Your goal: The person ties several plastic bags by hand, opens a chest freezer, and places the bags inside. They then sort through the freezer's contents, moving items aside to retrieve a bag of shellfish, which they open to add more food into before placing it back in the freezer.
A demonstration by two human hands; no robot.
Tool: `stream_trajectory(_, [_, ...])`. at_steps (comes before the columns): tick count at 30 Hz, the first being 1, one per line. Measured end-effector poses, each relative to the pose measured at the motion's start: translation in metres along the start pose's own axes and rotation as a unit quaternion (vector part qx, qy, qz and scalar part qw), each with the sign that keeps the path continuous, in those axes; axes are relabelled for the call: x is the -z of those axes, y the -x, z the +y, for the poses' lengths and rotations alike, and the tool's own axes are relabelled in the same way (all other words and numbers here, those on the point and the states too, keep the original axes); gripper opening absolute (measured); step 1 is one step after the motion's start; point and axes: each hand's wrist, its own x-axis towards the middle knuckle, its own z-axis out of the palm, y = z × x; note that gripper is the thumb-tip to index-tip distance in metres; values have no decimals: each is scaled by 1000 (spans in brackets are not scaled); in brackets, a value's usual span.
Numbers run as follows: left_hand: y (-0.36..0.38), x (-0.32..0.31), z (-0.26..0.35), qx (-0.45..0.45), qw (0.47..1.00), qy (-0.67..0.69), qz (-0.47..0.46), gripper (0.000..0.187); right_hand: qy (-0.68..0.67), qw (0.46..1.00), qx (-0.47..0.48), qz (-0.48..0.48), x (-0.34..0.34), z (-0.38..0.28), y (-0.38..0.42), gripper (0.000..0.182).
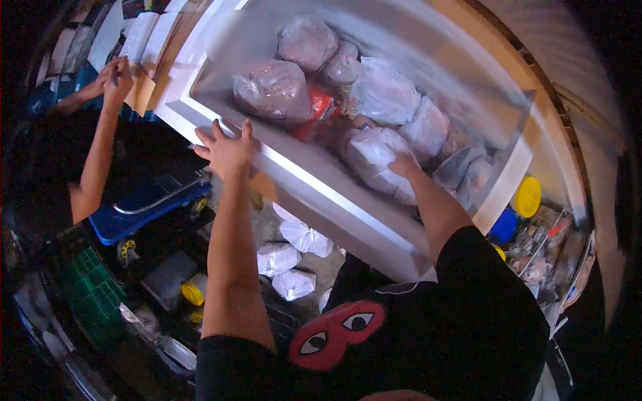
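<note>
A chest freezer with a pale rim stands in front of me, holding several plastic-wrapped bundles. On its near rim rests my left hand, fingers spread and nothing in them. My right hand reaches inside and grips a whitish plastic bag; the bag partly hides the fingers. Beyond it lie another wrapped bundle and a bag with pinkish contents. Toward the left are a large clear bag and a red package. What the bags contain is hard to make out.
At left, another person's hands hold a pen beside an open notebook. Below are a blue trolley, a green crate and several white tied bags on the floor. Yellow and blue lids stand at right.
</note>
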Motion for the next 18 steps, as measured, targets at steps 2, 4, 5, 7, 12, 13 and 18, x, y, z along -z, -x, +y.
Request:
stream_trajectory(2, [0,3,2,1,1000,1,-9,80,42,999,-26,-10,25,-3,-31,53])
stream_trajectory(4, [0,6,2,-1,1000,6,-9,79,64,998,-23,-15,66,-31,-24,47])
stream_trajectory(5, [1,6,2,-4,1000,10,-6,79,76,997,-22,-21,79,-42,-20,46])
stream_trajectory(7, [2,4,0,-5,1000,7,-1,79,67,998,-9,11,83,-33,-34,46])
stream_trajectory(12, [0,3,1,-2,1000,-22,-7,81,91,994,-30,52,94,-21,-76,54])
stream_trajectory(13, [1,5,2,-3,1000,-19,-5,80,83,994,-28,64,94,-20,-84,54])
stream_trajectory(18, [-1,-1,1,-14,1000,-23,7,77,64,994,-4,86,93,-14,-145,55])
